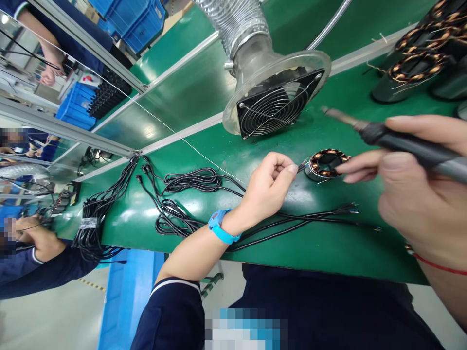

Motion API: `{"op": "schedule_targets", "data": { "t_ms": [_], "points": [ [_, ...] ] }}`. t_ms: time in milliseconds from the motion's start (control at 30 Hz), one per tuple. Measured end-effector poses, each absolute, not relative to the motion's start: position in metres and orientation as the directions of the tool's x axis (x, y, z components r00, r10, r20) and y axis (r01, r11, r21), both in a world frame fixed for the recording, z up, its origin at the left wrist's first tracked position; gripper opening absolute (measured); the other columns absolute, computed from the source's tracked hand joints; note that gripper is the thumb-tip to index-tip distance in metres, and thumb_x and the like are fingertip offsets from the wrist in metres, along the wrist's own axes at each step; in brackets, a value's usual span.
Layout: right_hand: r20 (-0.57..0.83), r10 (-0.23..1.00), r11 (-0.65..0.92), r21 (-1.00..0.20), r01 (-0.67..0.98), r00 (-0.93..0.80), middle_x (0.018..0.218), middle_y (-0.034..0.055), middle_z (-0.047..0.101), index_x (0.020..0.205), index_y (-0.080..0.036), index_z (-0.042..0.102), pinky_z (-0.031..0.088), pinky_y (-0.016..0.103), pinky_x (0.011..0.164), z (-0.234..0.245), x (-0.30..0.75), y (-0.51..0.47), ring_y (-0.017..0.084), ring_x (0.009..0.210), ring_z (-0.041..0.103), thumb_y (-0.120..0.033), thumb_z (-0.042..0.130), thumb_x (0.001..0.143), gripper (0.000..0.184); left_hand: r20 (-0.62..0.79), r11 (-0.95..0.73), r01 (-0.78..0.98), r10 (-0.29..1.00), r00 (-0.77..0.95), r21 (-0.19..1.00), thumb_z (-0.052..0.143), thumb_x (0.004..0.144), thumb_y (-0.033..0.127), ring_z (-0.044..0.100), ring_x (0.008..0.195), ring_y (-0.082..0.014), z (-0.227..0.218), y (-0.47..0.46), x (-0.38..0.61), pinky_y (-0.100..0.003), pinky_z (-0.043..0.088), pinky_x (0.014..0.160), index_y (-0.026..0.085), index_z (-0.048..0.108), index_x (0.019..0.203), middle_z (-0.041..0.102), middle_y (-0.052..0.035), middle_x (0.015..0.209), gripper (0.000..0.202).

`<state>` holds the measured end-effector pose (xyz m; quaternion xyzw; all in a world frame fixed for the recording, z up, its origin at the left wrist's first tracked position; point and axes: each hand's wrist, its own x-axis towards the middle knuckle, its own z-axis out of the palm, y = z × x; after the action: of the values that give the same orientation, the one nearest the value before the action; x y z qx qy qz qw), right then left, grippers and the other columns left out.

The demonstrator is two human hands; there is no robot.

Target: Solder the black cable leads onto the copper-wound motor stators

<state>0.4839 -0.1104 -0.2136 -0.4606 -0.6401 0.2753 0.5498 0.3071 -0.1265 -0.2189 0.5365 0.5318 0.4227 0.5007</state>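
My left hand (268, 184), a blue band on its wrist, pinches the wire end of a black cable (233, 183). Just right of those fingertips, a motor stator (316, 167) with a ring of copper windings stands on the green bench. My right hand (412, 194) grips a soldering iron (412, 141), its tip pointing left above the bench and apart from the stator. Some fingers of that hand reach to the stator's right rim; whether they hold a wire there I cannot make out.
A fume extractor (279, 109) with a fan grille stands behind the stator. More wound stators (412, 73) are at the back right. Coiled black cables (193, 181) and a hanging cable bundle (91, 218) lie to the left. Another person's hands (40, 233) show at far left.
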Motion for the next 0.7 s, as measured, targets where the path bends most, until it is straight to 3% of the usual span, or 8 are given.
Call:
{"op": "schedule_targets", "data": {
  "t_ms": [100, 267, 533, 700],
  "points": [
    [0.403, 0.909, 0.409, -0.818, 0.405, -0.105, 0.102, 0.0019, 0.068, 0.122, -0.026, 0.055, 0.058, 0.029, 0.07, -0.221, 0.481, -0.109, 0.013, 0.081, 0.067, -0.036, 0.058, 0.09, 0.034, -0.076, 0.062, 0.134, 0.992, 0.101, 0.989, 0.051, 0.092, 0.034, 0.042, 0.054, -0.0042, -0.218, -0.126, 0.308, -0.019, 0.036, 0.05, 0.019, 0.049, 0.088, 0.051, 0.0042, 0.069, 0.016],
    [0.405, 0.893, 0.449, -0.797, 0.403, -0.196, 0.096, -0.002, 0.067, 0.13, -0.027, 0.049, 0.056, 0.03, 0.086, -0.229, 0.476, -0.107, 0.013, 0.089, 0.065, -0.034, 0.064, 0.085, 0.048, -0.006, -0.013, 0.155, 0.992, 0.127, 0.988, 0.051, 0.092, 0.034, 0.049, 0.061, -0.0056, -0.218, -0.126, 0.311, -0.019, 0.041, 0.057, 0.018, 0.051, 0.087, 0.055, 0.002, 0.073, 0.016],
    [0.424, 0.888, 0.459, -0.828, 0.321, -0.175, 0.09, -0.0031, 0.066, 0.127, -0.026, 0.051, 0.053, 0.029, 0.085, -0.228, 0.476, -0.108, 0.012, 0.089, 0.065, -0.031, 0.066, 0.083, 0.046, 0.13, -0.19, 0.32, 0.971, 0.2, 0.928, 0.052, 0.092, 0.032, 0.053, 0.074, -0.0092, -0.215, -0.126, 0.306, -0.023, 0.042, 0.067, 0.017, 0.056, 0.084, 0.06, -0.001, 0.082, 0.017],
    [0.387, 0.898, 0.437, -0.838, 0.327, -0.208, 0.087, -0.0041, 0.065, 0.127, -0.027, 0.049, 0.053, 0.031, 0.083, -0.232, 0.476, -0.107, 0.013, 0.089, 0.065, -0.035, 0.063, 0.083, 0.047, 0.098, -0.143, 0.335, 0.984, 0.148, 0.931, 0.051, 0.091, 0.03, 0.046, 0.063, -0.0068, -0.215, -0.128, 0.309, -0.021, 0.038, 0.058, 0.018, 0.052, 0.083, 0.054, 0.0021, 0.072, 0.015]
  ]
}}
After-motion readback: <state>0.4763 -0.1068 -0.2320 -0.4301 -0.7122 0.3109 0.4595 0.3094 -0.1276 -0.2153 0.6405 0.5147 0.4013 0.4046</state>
